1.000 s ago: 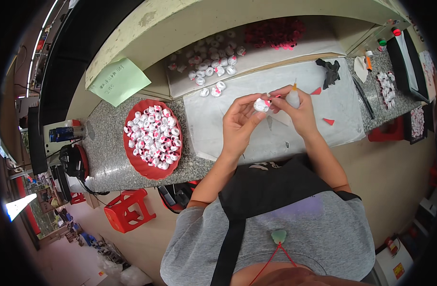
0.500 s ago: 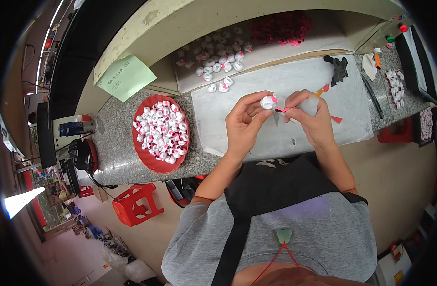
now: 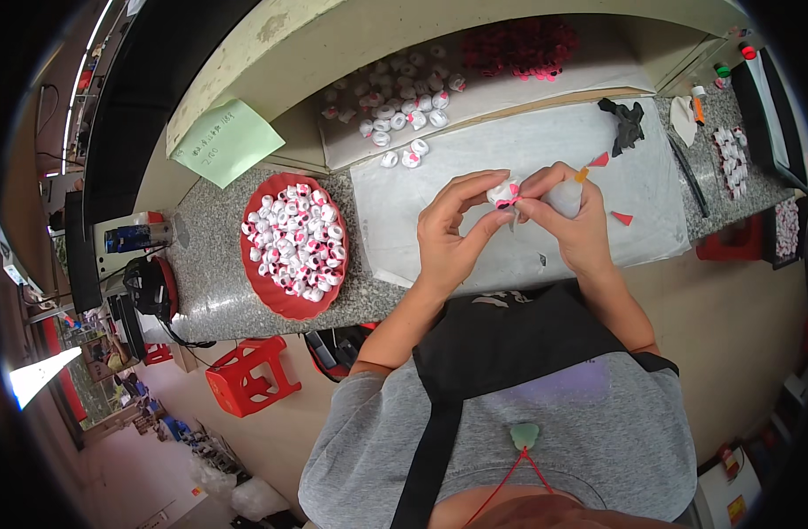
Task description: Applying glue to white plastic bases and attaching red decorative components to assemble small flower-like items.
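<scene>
My left hand (image 3: 448, 238) pinches a small white rounded piece (image 3: 502, 191) with pink marks between thumb and fingers. Against its lower side lies a small pink and black piece (image 3: 508, 204), which the thumb and fingertips of my right hand (image 3: 582, 234) press there. A translucent squeeze bottle (image 3: 563, 199) with an orange nozzle rests in that same right hand, its tip pointing up and away. Both hands meet over a white sheet (image 3: 395, 234) on the counter. My fingers partly cover the pieces.
Left of the sheet stands a red scalloped bowl (image 3: 286, 308) full of white and pink pieces. More white pieces (image 3: 395, 115) and a pink pile (image 3: 523, 51) lie on the shelf ahead. A black crumpled cloth (image 3: 627, 125) and red scrap (image 3: 621, 218) lie to the right.
My right hand has moved left to the white piece, bringing the pink and black piece from a small gap into contact with it. The bottle has come along in the right hand.
</scene>
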Tool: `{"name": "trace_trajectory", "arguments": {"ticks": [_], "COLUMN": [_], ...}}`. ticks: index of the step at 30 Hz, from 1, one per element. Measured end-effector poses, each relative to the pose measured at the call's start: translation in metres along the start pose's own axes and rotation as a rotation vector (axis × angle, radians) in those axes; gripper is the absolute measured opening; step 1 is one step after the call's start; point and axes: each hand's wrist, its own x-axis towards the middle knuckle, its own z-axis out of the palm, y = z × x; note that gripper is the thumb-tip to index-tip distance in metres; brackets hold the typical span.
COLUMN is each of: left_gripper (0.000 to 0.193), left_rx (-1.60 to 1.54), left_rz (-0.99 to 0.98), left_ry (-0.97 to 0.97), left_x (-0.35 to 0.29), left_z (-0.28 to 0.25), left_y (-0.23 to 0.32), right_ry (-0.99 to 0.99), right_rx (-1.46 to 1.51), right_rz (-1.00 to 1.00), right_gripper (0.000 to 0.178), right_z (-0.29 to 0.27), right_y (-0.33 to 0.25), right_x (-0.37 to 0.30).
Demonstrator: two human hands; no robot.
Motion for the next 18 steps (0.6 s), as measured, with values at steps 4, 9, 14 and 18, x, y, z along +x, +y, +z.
{"name": "trace_trajectory", "arguments": {"ticks": [4, 9, 14, 18], "left_gripper": [0.027, 0.025, 0.023, 0.023], "left_rx": [-0.319, -0.422, -0.512, -0.522], "left_rz": [-0.180, -0.185, -0.210, -0.176], "left_ry": [0.037, -0.001, -0.057, -0.095], "left_x": [-0.002, -0.003, -0.006, -0.007], "left_z": [-0.003, -0.007, -0.008, -0.011], "left_y": [0.004, 0.005, 0.005, 0.000], "right_ry": [-0.003, -0.136, -0.191, -0.181], "right_rx": [-0.117, -0.031, -0.044, -0.039], "right_rz": [-0.022, -0.025, -0.011, -0.036], "right_gripper": [0.013, 0.027, 0.028, 0.023], "right_z": [0.001, 0.006, 0.006, 0.005], "right_y": [0.002, -0.009, -0.007, -0.005], "right_x": [0.002, 0.001, 0.002, -0.001]}}
